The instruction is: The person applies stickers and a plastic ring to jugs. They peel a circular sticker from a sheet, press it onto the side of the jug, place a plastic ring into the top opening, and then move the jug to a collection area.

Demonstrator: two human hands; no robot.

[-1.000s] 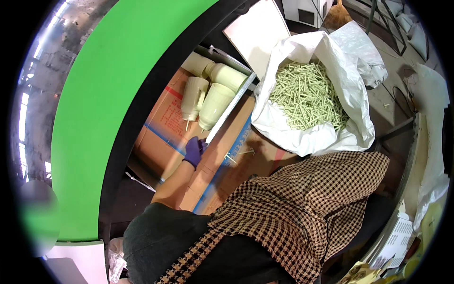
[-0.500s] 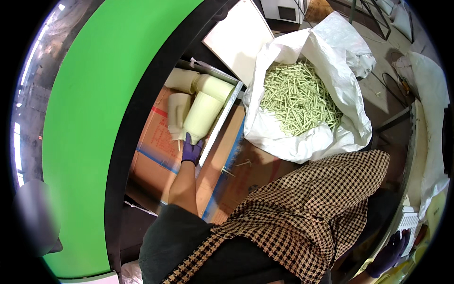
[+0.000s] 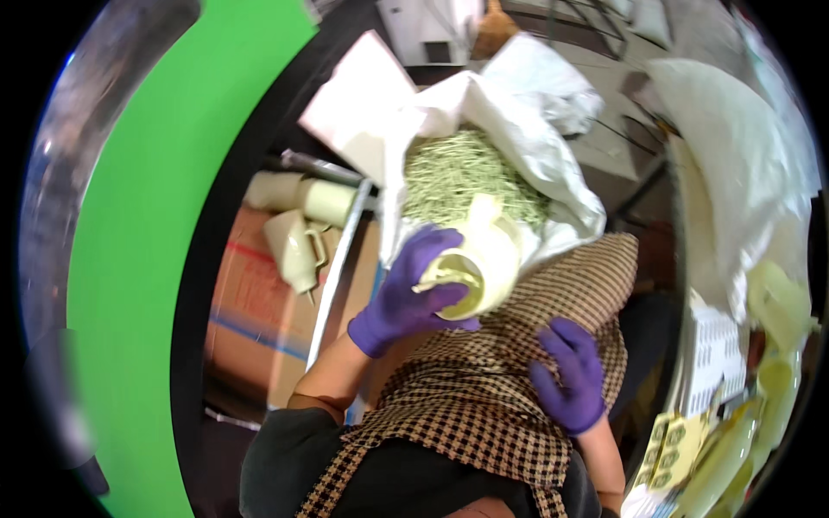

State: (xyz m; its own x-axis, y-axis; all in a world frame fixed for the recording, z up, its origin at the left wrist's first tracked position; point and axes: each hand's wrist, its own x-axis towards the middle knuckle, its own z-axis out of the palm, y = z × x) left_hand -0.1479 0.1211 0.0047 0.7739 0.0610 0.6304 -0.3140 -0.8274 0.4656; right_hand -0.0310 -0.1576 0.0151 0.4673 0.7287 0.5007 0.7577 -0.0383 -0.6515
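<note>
My left hand (image 3: 399,298), in a purple glove, grips a pale yellow plastic jug (image 3: 499,255) by its rim. The jug is tilted with its round opening toward me, above my checked apron (image 3: 484,371). Something thin and pale shows at its mouth; I cannot make out what it is. To the right, my right hand (image 3: 570,377), gloved in purple too, hovers over the apron with fingers apart and nothing in it. Behind the jug stands a white bag (image 3: 566,194) full of short pale green sticks (image 3: 462,177).
At the left, several similar containers, including a handled jug (image 3: 294,246), lie in a metal-edged bin by a cardboard box (image 3: 259,293). A green curved panel (image 3: 155,216) borders it. On the right bench are a white slotted sheet (image 3: 715,354) and yellow-green plastic pieces (image 3: 721,462).
My left hand has lifted the jug from the bin and brought it right, over my lap. My right hand has come from the right bench to the apron. The view has shifted.
</note>
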